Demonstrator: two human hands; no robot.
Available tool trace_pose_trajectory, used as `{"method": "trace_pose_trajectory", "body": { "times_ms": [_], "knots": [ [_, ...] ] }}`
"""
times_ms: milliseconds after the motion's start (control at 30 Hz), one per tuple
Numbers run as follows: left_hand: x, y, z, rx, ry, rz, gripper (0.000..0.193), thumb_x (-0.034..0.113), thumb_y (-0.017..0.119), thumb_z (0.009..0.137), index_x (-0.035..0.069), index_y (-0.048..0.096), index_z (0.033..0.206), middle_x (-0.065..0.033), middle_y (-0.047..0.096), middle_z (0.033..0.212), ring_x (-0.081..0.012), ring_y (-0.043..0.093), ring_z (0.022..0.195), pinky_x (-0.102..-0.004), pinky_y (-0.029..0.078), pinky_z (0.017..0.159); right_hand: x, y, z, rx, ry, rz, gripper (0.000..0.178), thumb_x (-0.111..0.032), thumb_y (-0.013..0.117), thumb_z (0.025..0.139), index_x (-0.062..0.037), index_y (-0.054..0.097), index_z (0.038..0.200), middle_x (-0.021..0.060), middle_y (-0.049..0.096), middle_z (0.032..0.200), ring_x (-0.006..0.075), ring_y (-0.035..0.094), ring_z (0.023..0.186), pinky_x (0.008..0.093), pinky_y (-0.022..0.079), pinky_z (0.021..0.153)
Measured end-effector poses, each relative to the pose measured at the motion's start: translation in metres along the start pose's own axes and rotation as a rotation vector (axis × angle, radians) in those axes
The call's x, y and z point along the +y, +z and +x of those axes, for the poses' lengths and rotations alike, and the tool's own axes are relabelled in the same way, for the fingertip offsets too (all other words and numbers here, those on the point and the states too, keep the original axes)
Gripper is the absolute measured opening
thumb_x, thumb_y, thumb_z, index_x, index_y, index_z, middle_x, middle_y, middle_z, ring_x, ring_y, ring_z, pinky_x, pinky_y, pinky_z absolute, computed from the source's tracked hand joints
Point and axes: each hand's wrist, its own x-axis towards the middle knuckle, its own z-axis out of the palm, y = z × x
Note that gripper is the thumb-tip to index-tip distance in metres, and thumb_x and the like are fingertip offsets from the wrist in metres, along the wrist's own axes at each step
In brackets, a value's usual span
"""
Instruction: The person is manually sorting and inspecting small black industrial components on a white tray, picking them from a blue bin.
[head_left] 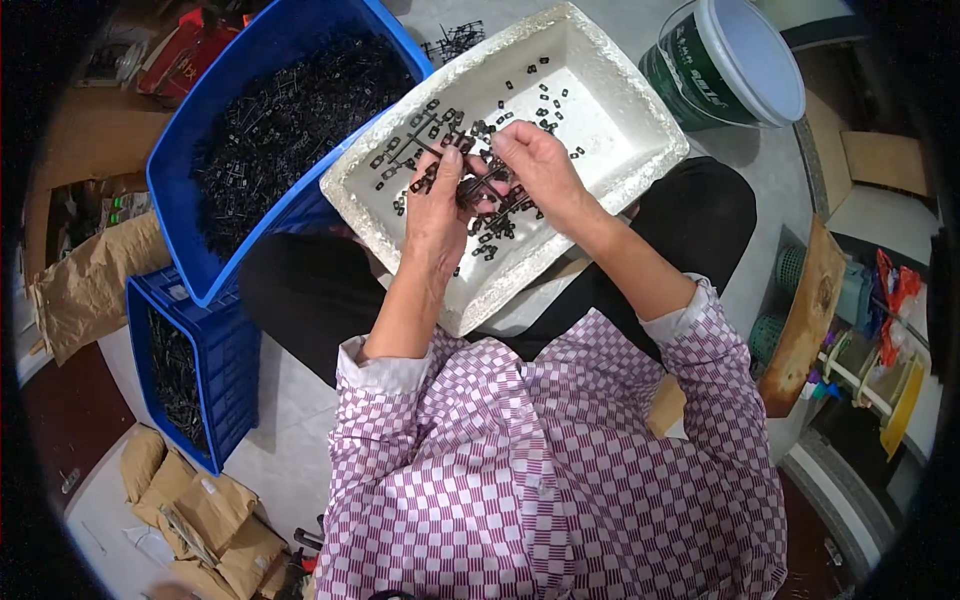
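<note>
Clock directions are taken from the middle of the white foam box (600, 108), twelve being the top of the view. The bunch of black plastic frames (514, 200) is held over the box, close to its centre. Left hand (432, 205), at eight o'clock: fingers partly curled around the bunch, thumb laid over it. Right hand (550, 178), at three o'clock: thumb and forefinger drawn nearly together at the bunch; whether a piece is pinched cannot be determined. Small black pieces (490, 238) lie in the box, chiefly at six. The large blue crate (180, 222), at nine, holds similar stock. Recommended practice, in this inspector's judgement: keep both hands low within the rim, steady each frame near its stem, and work short stems singly to avoid bending or scattering.
</note>
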Motion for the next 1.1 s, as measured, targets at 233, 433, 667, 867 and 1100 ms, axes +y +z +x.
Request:
{"method": "trace_pose_trajectory", "body": {
  "times_ms": [233,433,667,867,1100],
  "knots": [
    [-0.005,-0.004,0.0,-0.042,-0.018,-0.137,0.022,0.029,0.048,0.091,0.008,0.046,0.097,-0.0041,0.053,0.077,-0.0139,0.055,0.056,-0.0192,0.041,0.043,0.006,0.007,0.003,0.086,-0.013,-0.024,0.02,-0.02,0.049,0.09,-0.0011,0.055,0.084,-0.0025,0.051,0.067,0.0038,0.044,0.055,0.0184,0.037,0.049],
    [-0.009,0.003,-0.016,-0.08,0.054,0.095,0.024,0.032,0.048,0.091,0.009,0.045,0.09,-0.0031,0.051,0.07,-0.0101,0.05,0.048,-0.017,0.034,0.039,-0.009,-0.03,0.017,0.311,0.33,0.226,0.025,-0.027,0.046,0.092,-0.0046,0.053,0.085,-0.0035,0.043,0.058,0.0071,0.042,0.048,0.0164,0.035,0.045],
    [-0.014,-0.001,-0.023,-0.136,-0.039,0.234,0.027,0.036,0.048,0.09,0.009,0.045,0.09,-0.0025,0.051,0.069,-0.0092,0.049,0.046,-0.0183,0.033,0.038,-0.02,-0.016,0.004,0.164,0.352,0.396,0.032,-0.036,0.044,0.092,-0.0055,0.053,0.09,-0.0032,0.041,0.057,0.0091,0.042,0.046,0.0189,0.035,0.043],
    [-0.023,-0.001,-0.023,-0.18,-0.039,0.306,0.03,0.04,0.048,0.089,0.01,0.045,0.088,-0.0028,0.051,0.069,-0.0093,0.049,0.046,-0.0189,0.034,0.039,-0.012,-0.007,0.004,0.072,0.245,0.287,0.033,-0.037,0.044,0.092,-0.0052,0.053,0.088,-0.0027,0.047,0.061,0.007,0.045,0.053,0.0202,0.038,0.048],
    [-0.026,0.004,-0.021,-0.187,-0.059,0.33,0.03,0.039,0.048,0.09,0.009,0.046,0.085,-0.0019,0.05,0.067,-0.0091,0.049,0.046,-0.0195,0.034,0.039,-0.007,-0.003,0.005,0.173,-0.102,-0.212,0.028,-0.031,0.048,0.09,-0.0049,0.055,0.084,-0.002,0.051,0.065,0.0032,0.044,0.054,0.0187,0.037,0.047]
  ]
}}
